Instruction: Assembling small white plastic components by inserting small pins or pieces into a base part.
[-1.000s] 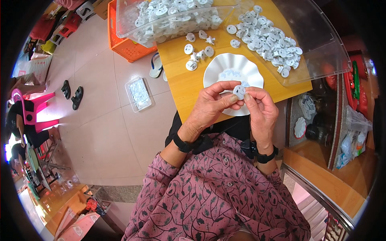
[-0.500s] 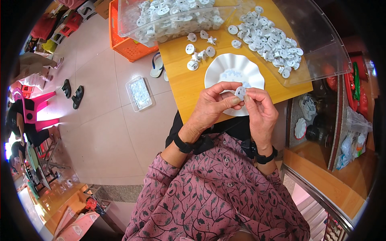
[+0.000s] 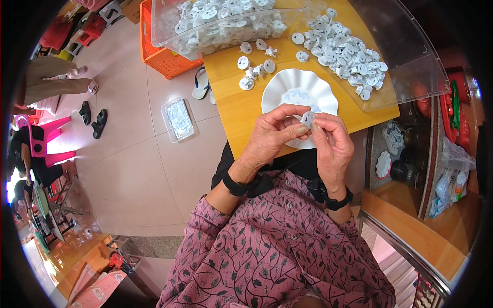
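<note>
Between both hands, over the near part of a scalloped white plate (image 3: pixel 276 93), is a small round white plastic part (image 3: pixel 308 118) with dark slots in its face. My left hand (image 3: pixel 275 131) pinches it from the left with thumb and forefinger. From the right, the thumb and fingertips of my right hand (image 3: pixel 333 141) close on the same part. Tiny pale pieces (image 3: pixel 298 95) lie in the plate; the hands hide its near side. Several similar white parts (image 3: pixel 246 82) are scattered on the yellow table (image 3: pixel 231 113) left of the plate.
A clear bin (image 3: pixel 226 31) heaped with white parts stands at the far left of the table. Another clear bin (image 3: pixel 411 77) lies at the right, with a pile (image 3: pixel 349 56) of them. On the floor are an orange crate (image 3: pixel 172 64), a clear box (image 3: pixel 178 120) and sandals (image 3: pixel 99 123).
My hands keep nearly the same pose around the white part, with only slight finger shifts. At the far left, a person's legs have moved further into view.
</note>
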A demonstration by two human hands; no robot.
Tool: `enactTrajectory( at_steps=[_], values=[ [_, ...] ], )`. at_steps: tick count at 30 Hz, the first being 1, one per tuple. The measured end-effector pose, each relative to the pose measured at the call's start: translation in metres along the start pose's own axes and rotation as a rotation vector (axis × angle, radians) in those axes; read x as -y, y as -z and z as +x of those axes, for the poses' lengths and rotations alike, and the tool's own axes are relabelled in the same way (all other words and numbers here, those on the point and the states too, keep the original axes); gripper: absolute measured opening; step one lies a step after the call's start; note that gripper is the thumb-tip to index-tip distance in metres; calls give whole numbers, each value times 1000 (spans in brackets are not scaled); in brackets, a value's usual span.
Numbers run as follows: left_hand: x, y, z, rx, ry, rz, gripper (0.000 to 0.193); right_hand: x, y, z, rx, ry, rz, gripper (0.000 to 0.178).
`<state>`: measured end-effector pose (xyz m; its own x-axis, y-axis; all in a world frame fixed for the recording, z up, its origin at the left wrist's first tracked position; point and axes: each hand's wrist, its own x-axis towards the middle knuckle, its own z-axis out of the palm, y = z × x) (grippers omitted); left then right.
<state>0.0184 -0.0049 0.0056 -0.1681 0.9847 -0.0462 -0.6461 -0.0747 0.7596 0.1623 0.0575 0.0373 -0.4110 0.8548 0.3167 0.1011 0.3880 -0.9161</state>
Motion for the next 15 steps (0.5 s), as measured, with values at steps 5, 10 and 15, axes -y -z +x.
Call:
enactTrajectory(
  at_steps=[5, 10, 15],
  values=[
    [0, 3, -1, 4, -5, 3, 37, 3, 1, 3, 47, 75, -91, 11],
    [0, 1, 0, -7, 9, -12, 37, 0, 3, 1, 21, -2, 8, 10],
    [-1, 0, 0, -6, 15, -65, 37, 0, 5, 2, 36, -3, -15, 9]
  ],
)
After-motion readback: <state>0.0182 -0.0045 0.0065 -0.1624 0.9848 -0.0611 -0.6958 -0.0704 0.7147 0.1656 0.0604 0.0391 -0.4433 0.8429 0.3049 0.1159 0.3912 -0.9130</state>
